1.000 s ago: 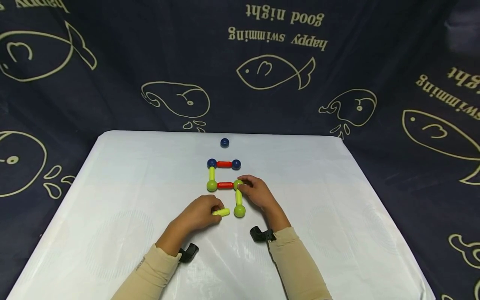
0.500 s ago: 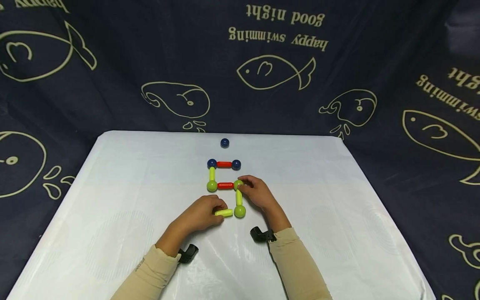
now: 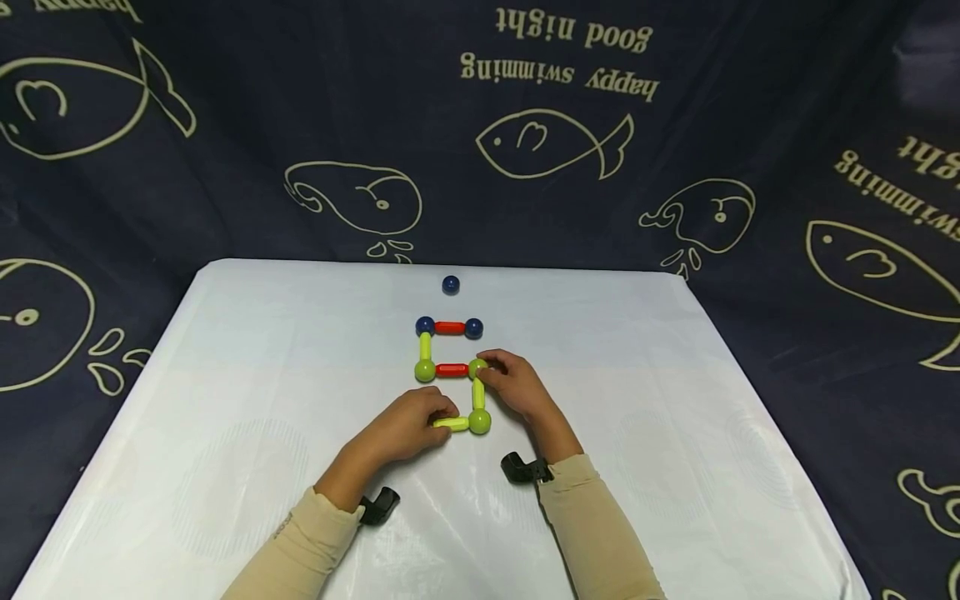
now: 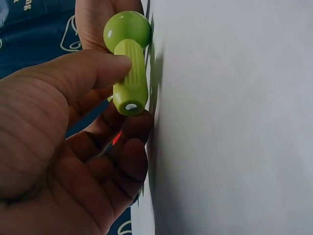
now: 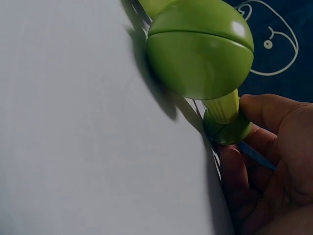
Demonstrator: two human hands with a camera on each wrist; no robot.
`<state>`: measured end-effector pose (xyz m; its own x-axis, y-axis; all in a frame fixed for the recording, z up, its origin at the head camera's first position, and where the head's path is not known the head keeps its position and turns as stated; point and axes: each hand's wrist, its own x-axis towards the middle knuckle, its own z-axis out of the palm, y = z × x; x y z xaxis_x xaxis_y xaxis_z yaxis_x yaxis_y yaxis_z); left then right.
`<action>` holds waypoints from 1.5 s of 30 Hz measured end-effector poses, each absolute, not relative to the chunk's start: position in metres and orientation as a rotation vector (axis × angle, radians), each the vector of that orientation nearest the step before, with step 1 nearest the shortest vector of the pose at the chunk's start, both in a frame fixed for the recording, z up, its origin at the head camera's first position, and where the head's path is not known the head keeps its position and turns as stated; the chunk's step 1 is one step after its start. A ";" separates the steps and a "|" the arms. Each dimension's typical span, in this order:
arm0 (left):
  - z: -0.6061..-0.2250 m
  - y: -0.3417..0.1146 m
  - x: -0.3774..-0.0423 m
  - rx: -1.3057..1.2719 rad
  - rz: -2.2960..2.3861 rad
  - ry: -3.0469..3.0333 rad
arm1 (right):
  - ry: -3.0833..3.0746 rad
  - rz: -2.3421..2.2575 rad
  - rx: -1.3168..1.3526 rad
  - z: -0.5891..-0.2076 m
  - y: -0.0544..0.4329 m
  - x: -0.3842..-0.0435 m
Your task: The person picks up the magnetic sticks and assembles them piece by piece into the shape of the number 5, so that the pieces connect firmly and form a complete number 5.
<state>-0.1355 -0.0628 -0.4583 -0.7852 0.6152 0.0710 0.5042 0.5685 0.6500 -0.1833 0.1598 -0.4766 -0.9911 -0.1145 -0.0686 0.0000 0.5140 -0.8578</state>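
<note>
My left hand (image 3: 405, 423) pinches a yellow-green magnetic rod (image 4: 131, 81) between thumb and fingers. The rod's far end meets the lower green ball (image 3: 480, 422), large in the right wrist view. My right hand (image 3: 519, 387) grips another green ball (image 5: 227, 131) at the middle right of the chain. A yellow-green rod (image 3: 478, 394) links these two balls. Leftward from the gripped ball, a red rod (image 3: 452, 370) runs to a third green ball (image 3: 424, 370). Above it, a yellow-green rod (image 3: 425, 345) leads to a blue ball (image 3: 425, 326), then a red rod (image 3: 450, 327) and another blue ball (image 3: 474, 328).
A loose dark blue ball (image 3: 451, 285) lies near the far edge of the white-covered table (image 3: 637, 400). Behind the table hangs a dark cloth (image 3: 345, 92) printed with fish and lettering. Each wrist wears a small black camera.
My left hand has moved slightly right, bringing its yellow-green rod from a gap beside the lower green ball into contact with it. My right hand has stayed on its ball.
</note>
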 end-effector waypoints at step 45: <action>-0.404 -0.081 -0.209 0.797 0.988 2.629 | 2.614 -1.498 -0.093 -0.478 0.162 -0.184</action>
